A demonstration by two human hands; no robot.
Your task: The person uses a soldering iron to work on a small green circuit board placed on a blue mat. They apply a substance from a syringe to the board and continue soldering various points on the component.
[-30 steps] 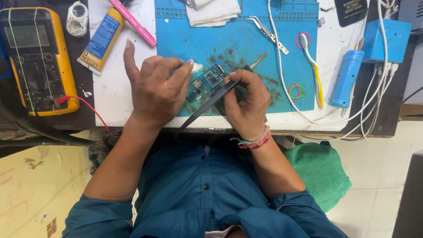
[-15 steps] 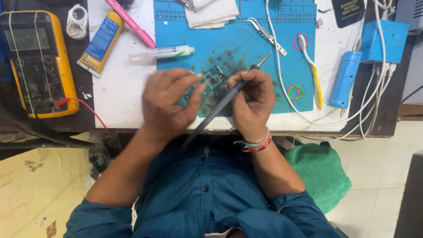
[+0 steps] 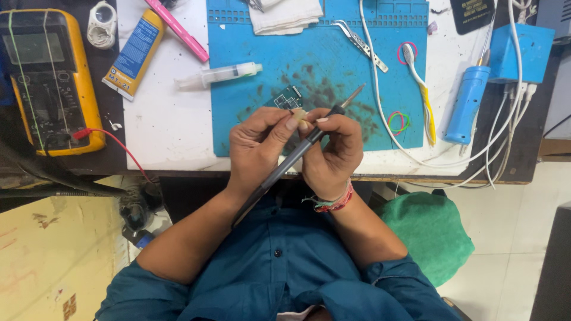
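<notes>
Two hands meet over the blue silicone work mat (image 3: 333, 65) on the desk. Our right hand (image 3: 334, 156) grasps the dark slim soldering iron (image 3: 297, 156) like a pen, and our left hand (image 3: 257, 145) pinches a small pale piece at the fingers (image 3: 290, 122), just beside the small green circuit board (image 3: 288, 98). We judge it best to hold the tip steady and brace both wrists.

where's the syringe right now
In the head view the syringe lies on the white table at the blue mat's left edge, above the left hand, right of the glue tube.
</notes>
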